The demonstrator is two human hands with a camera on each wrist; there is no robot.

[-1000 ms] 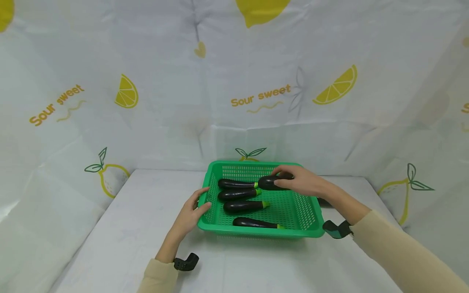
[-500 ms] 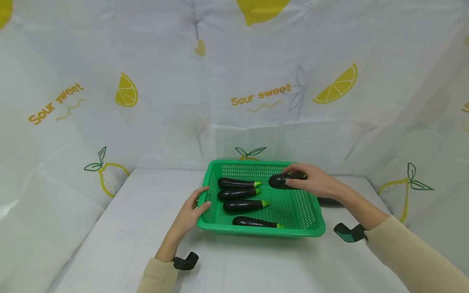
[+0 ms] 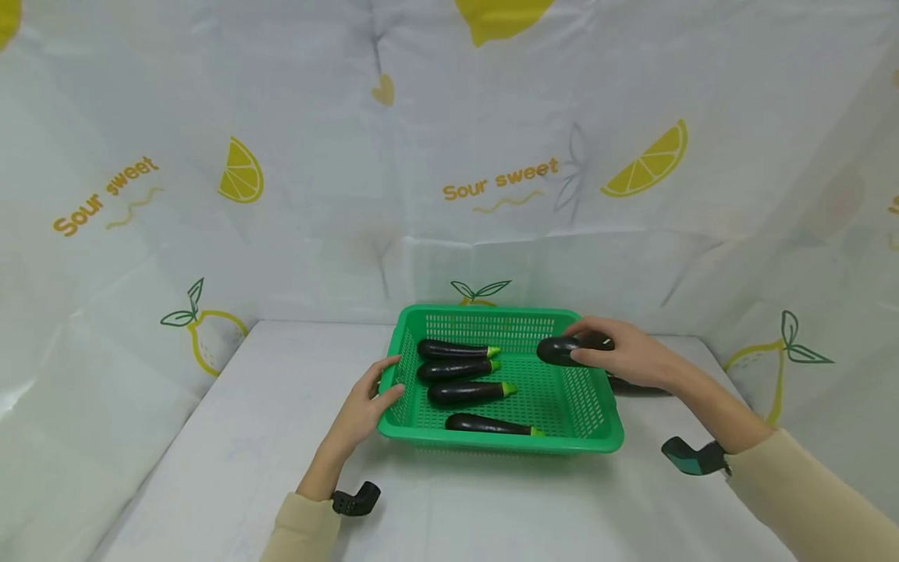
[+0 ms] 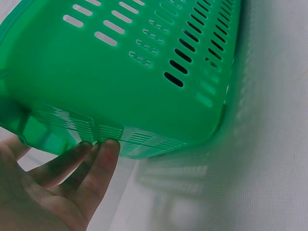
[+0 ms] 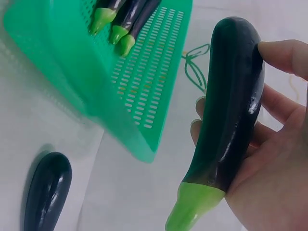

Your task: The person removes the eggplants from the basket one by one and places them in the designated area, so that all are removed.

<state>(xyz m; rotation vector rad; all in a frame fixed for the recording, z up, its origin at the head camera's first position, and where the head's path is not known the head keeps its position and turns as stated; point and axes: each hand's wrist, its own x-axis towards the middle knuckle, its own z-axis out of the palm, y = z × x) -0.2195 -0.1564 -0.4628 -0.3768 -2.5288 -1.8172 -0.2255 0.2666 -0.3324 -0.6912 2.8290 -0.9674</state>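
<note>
My right hand [image 3: 618, 349] holds a dark purple eggplant [image 3: 559, 350] above the right side of a green plastic basket [image 3: 492, 446]. In the right wrist view the eggplant [image 5: 226, 106] has its green stem end pointing down toward the camera, thumb on one side and fingers round the other. My left hand [image 3: 365, 403] holds the basket at its left rim; in the left wrist view its fingertips [image 4: 109, 147] press against the basket's outer wall. Several eggplants [image 3: 467, 393] lie inside the basket, stems to the right.
Another eggplant [image 3: 637, 386] lies on the white table [image 3: 449, 515] just right of the basket, partly hidden by the right forearm. A white sheet [image 3: 316, 234] with lemon prints hangs behind and at both sides.
My right hand has moved to the right with the eggplant, from above the basket's middle toward its right rim. More of the eggplant on the table shows. The left hand stays at the rim.
</note>
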